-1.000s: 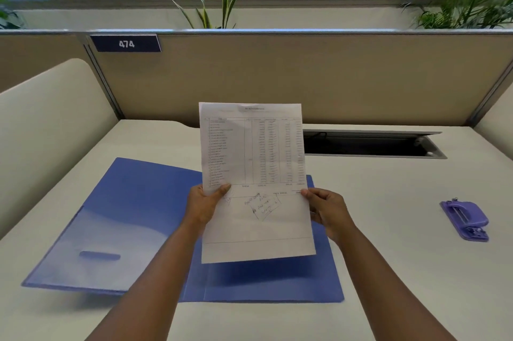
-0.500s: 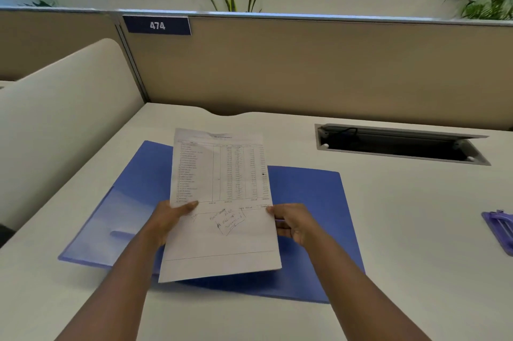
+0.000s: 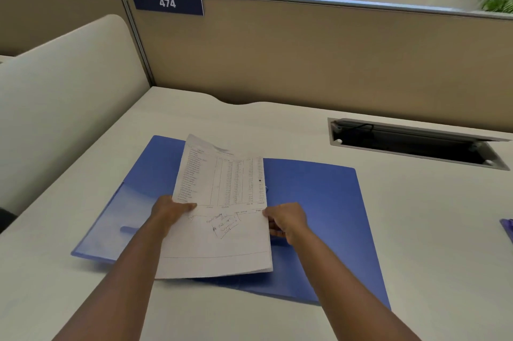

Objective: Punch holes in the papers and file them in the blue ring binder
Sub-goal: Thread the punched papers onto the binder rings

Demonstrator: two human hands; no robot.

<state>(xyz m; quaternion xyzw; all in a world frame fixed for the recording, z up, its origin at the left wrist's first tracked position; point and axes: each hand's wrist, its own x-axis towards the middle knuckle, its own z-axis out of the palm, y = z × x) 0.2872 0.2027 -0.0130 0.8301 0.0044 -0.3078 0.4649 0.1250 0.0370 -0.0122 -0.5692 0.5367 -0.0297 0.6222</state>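
Note:
The blue ring binder (image 3: 319,202) lies open and flat on the white desk, its left cover slightly raised. Above its middle I hold the papers (image 3: 222,202), white printed sheets with a table and handwritten notes, tilted low over the spine. My left hand (image 3: 169,213) grips their left edge and my right hand (image 3: 286,221) grips their right edge, where a dark hole shows near the margin. The binder's rings are hidden under the papers. A purple hole punch (image 3: 508,231) is just visible at the right frame edge.
A beige partition (image 3: 305,57) with a "474" label (image 3: 167,3) backs the desk. A rounded cream divider (image 3: 63,107) stands on the left. An open cable tray (image 3: 410,143) is sunk into the desk at the back right. Plants stand behind the partition.
Both hands have lowered the papers from upright in front of me down toward the open binder. My view has tilted down and left, so the hole punch slid to the right edge.

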